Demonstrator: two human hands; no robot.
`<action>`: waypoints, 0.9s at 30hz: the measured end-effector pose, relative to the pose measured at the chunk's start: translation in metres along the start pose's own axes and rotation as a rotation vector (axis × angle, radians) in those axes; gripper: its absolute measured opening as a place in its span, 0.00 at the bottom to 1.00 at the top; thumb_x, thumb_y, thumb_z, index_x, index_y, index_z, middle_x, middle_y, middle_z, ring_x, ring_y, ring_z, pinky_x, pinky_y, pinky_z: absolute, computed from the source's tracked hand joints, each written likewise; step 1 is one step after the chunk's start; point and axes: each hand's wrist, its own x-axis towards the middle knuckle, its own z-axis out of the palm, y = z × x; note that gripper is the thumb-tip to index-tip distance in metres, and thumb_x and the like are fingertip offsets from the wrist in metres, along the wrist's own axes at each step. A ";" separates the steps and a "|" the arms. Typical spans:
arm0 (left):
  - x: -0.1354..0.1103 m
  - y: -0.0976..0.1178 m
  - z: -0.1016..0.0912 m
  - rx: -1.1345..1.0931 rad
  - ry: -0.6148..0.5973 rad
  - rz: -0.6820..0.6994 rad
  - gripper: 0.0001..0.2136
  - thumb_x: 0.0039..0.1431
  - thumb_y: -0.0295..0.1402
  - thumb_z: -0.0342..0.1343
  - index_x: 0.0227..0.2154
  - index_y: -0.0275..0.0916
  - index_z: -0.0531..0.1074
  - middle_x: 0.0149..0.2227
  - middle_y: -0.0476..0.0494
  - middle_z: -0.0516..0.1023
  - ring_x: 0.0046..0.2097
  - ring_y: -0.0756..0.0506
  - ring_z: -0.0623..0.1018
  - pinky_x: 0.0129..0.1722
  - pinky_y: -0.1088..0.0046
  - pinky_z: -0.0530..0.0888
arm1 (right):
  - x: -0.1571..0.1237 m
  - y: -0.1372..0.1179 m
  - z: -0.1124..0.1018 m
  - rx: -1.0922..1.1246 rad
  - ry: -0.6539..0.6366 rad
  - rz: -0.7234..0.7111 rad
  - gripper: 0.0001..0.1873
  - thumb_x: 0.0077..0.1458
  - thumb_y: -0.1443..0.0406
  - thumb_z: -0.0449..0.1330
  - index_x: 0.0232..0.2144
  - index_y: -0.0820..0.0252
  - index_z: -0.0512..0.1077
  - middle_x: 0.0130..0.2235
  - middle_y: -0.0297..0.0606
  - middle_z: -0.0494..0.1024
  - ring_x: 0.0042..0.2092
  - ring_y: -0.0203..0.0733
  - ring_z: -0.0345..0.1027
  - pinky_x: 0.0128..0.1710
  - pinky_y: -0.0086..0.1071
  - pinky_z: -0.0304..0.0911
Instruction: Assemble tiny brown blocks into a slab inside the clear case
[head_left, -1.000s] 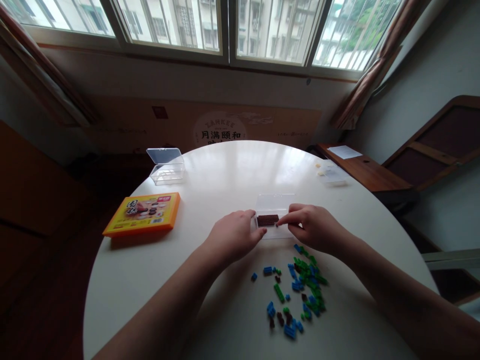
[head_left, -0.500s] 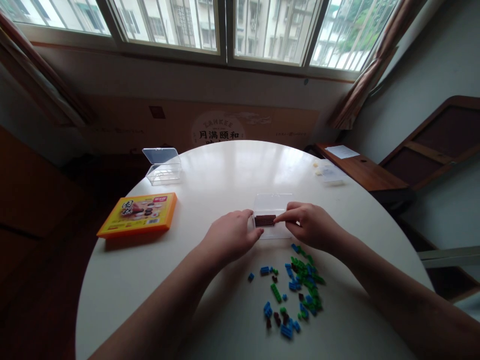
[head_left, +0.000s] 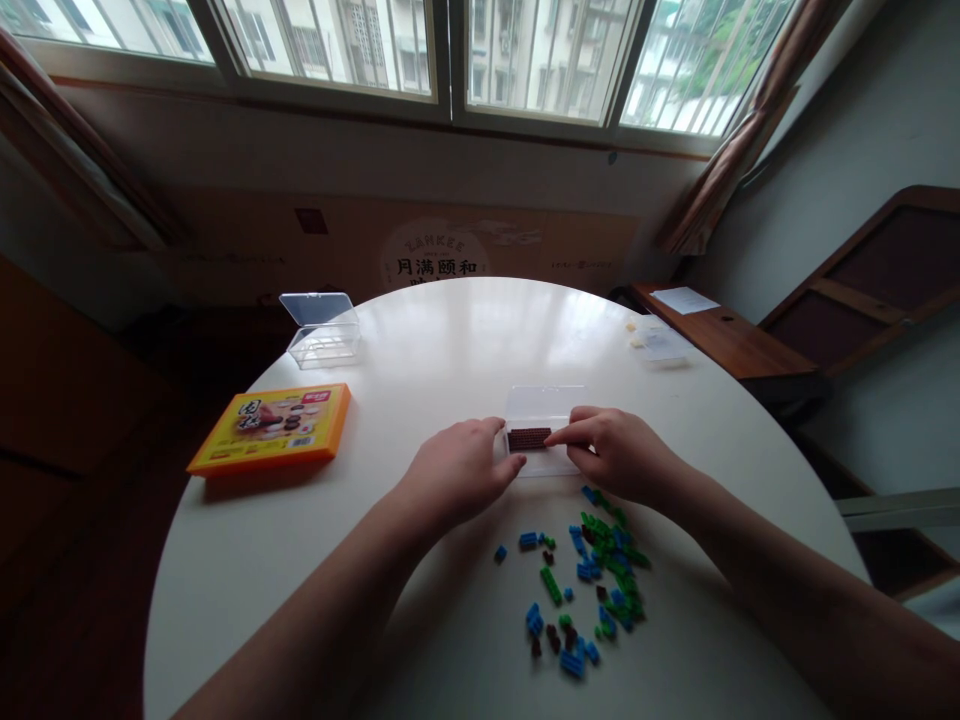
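Note:
A small brown brick plate (head_left: 528, 438) lies on a clear plastic lid (head_left: 541, 405) in the middle of the round white table (head_left: 420, 350). My left hand (head_left: 457, 470) rests at the plate's left end, fingers curled against the lid's edge. My right hand (head_left: 619, 452) is at its right end, with the forefinger and thumb pinched together on the plate's right edge. Several loose blue, green and brown small bricks (head_left: 592, 580) lie scattered just in front of my right hand.
An orange flat box (head_left: 271, 428) lies at the table's left edge. An open clear plastic case (head_left: 321, 328) stands behind it. A small clear bag with pale bits (head_left: 654, 342) lies at the far right. A wooden side table with paper (head_left: 720, 330) stands beyond.
My right forefinger has crept slightly left along the brown plate. My left hand stays put. The view has shifted a little.

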 end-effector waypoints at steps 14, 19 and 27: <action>0.001 -0.001 0.000 -0.021 0.001 -0.016 0.25 0.59 0.51 0.48 0.54 0.43 0.69 0.51 0.40 0.78 0.49 0.38 0.76 0.44 0.64 0.72 | -0.001 0.002 -0.002 0.060 0.040 -0.012 0.16 0.54 0.70 0.56 0.38 0.52 0.81 0.35 0.35 0.79 0.31 0.35 0.69 0.32 0.30 0.63; 0.000 -0.003 -0.003 -0.020 0.021 -0.051 0.24 0.60 0.51 0.48 0.52 0.42 0.70 0.49 0.38 0.79 0.48 0.37 0.77 0.44 0.64 0.72 | -0.001 0.003 -0.003 0.051 0.027 0.000 0.16 0.54 0.70 0.55 0.37 0.52 0.82 0.36 0.35 0.79 0.31 0.36 0.69 0.32 0.29 0.62; -0.001 -0.003 -0.005 -0.022 -0.014 -0.083 0.22 0.59 0.51 0.48 0.47 0.42 0.72 0.45 0.39 0.80 0.45 0.38 0.78 0.41 0.65 0.72 | 0.000 0.002 0.003 0.064 0.002 -0.007 0.14 0.53 0.70 0.56 0.34 0.53 0.82 0.35 0.34 0.79 0.30 0.35 0.68 0.31 0.29 0.62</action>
